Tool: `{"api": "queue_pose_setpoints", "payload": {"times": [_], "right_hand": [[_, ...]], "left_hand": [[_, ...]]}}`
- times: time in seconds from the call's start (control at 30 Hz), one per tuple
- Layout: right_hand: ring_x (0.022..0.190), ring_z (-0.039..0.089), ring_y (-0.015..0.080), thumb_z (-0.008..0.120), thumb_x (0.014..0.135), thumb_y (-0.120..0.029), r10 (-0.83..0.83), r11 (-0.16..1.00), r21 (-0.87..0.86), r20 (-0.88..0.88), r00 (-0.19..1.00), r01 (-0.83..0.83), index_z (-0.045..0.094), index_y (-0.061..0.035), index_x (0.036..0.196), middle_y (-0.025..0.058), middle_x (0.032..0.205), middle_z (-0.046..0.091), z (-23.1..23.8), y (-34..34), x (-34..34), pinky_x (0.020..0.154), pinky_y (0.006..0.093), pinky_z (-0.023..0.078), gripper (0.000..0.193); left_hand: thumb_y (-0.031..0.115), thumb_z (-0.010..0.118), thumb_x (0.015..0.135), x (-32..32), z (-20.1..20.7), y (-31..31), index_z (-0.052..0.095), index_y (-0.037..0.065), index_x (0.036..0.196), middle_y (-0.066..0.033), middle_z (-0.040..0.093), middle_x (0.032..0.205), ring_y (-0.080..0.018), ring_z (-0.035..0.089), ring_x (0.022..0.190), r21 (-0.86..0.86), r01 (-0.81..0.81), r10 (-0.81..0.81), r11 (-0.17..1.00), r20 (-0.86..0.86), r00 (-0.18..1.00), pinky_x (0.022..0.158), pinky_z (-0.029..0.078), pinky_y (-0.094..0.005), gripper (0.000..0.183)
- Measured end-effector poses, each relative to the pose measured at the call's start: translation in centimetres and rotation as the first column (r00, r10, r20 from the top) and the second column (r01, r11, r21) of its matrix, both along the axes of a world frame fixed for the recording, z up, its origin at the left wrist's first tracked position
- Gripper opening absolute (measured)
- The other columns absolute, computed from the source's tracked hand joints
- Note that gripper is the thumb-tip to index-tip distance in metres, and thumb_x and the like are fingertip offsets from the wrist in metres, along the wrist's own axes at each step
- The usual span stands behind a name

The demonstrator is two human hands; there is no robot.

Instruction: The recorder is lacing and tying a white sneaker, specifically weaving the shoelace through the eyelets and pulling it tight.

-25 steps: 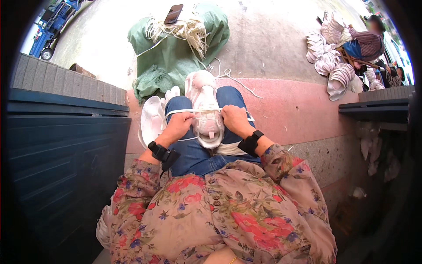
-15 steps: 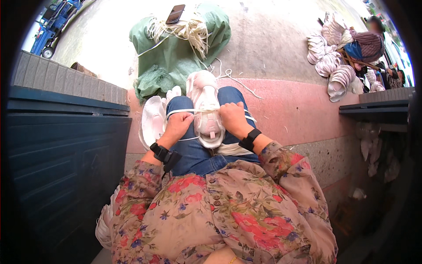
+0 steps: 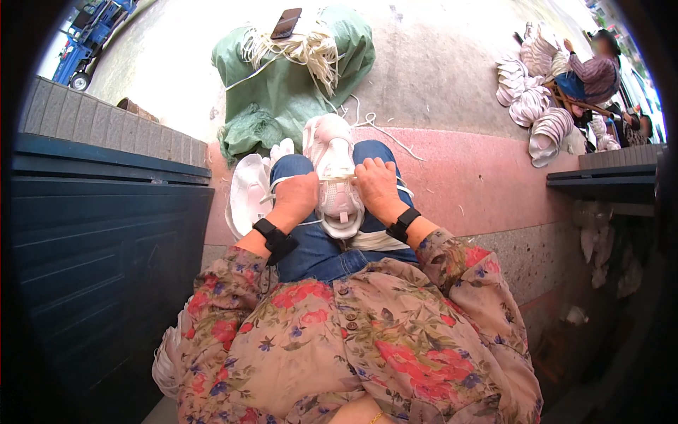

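Observation:
A white and pale pink shoe upper lies lengthwise between my knees, its heel end with a pull tab toward me. A white shoelace runs across its opening. My left hand is closed at the shoe's left edge, gripping the lace, with fingertips mostly hidden under the knuckles. At the right edge, my right hand has its fingers curled around the other side of the lace. Loose lace trails over my jeans on both sides. Left of my knee rests another white shoe upper.
Ahead stands a green cloth-covered heap bearing a bundle of white laces and a phone. A dark blue cabinet borders my left. Stacked shoe uppers and a seated person are at far right.
My left hand has moved right and slightly up, from over my thigh to the shoe's edge. The right hand stays near its place, fingers shifted. The far person has raised an arm.

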State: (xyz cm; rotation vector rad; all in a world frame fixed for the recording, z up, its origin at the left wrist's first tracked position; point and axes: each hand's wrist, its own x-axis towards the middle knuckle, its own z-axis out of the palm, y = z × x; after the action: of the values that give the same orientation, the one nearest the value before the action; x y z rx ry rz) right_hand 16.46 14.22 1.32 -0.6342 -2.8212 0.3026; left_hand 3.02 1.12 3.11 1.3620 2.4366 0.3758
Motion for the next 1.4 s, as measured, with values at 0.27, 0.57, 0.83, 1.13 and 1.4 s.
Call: {"api": "queue_pose_setpoints", "payload": {"times": [0.27,0.57,0.83,1.13,1.4], "right_hand": [[0.076,0.048,0.0208,0.056,0.069,-0.017,0.064,0.998,0.025,0.076,0.995,-0.066,0.060,-0.0099,0.061,0.0059,0.070,0.053,0.9,0.2,0.7,0.068,0.0352,0.031,0.011],[0.077,0.047,0.0217,0.061,0.070,-0.034,0.056,0.998,0.005,0.104,0.993,-0.057,0.060,-0.0075,0.067,0.0063,0.071,0.052,1.8,-1.1,1.0,0.070,0.0364,0.031,0.027],[0.080,0.048,0.0306,0.053,0.072,-0.011,-0.020,0.961,-0.277,0.005,1.000,0.020,0.055,-0.0019,0.081,0.0146,0.078,0.053,-0.4,-0.9,1.3,0.069,0.0419,0.039,0.013],[0.071,0.050,0.0309,0.051,0.066,-0.003,0.061,0.925,-0.350,-0.241,0.969,-0.145,0.050,-0.0034,0.073,0.0141,0.070,0.054,-0.7,-0.2,1.2,0.064,0.0408,0.039,0.007],[0.074,0.052,0.0216,0.052,0.066,-0.010,0.311,0.950,-0.017,0.111,0.944,-0.312,0.054,-0.0067,0.069,0.0064,0.069,0.055,0.3,-0.2,0.0,0.065,0.0331,0.039,0.005]], "left_hand": [[0.020,0.058,0.071,0.6,1.2,0.5,0.056,0.007,0.068,-0.0085,0.057,0.071,-0.0259,0.053,0.074,0.157,0.112,-0.059,0.981,-0.312,0.948,0.063,0.039,-0.0386,0.013],[0.030,0.064,0.065,3.3,0.8,-0.9,0.055,0.009,0.077,-0.0034,0.053,0.076,-0.0204,0.045,0.082,0.190,0.131,-0.054,0.973,-0.368,0.928,0.068,0.030,-0.0369,0.026],[0.016,0.061,0.069,2.6,0.4,-0.7,0.057,0.005,0.082,-0.0071,0.056,0.079,-0.0262,0.048,0.080,0.194,0.067,-0.034,0.979,-0.165,0.986,0.065,0.041,-0.0379,0.018],[0.013,0.060,0.068,0.6,-0.7,4.9,0.058,0.003,0.072,-0.0132,0.054,0.080,-0.0297,0.049,0.083,0.129,0.258,-0.246,0.957,-0.099,0.964,0.067,0.045,-0.0381,0.012],[0.007,0.060,0.072,-2.6,-0.1,6.1,0.050,-0.001,0.094,-0.0040,0.057,0.072,-0.0098,0.053,0.065,0.060,-0.149,0.029,0.987,0.846,0.532,0.060,0.043,-0.0225,0.024]]}}
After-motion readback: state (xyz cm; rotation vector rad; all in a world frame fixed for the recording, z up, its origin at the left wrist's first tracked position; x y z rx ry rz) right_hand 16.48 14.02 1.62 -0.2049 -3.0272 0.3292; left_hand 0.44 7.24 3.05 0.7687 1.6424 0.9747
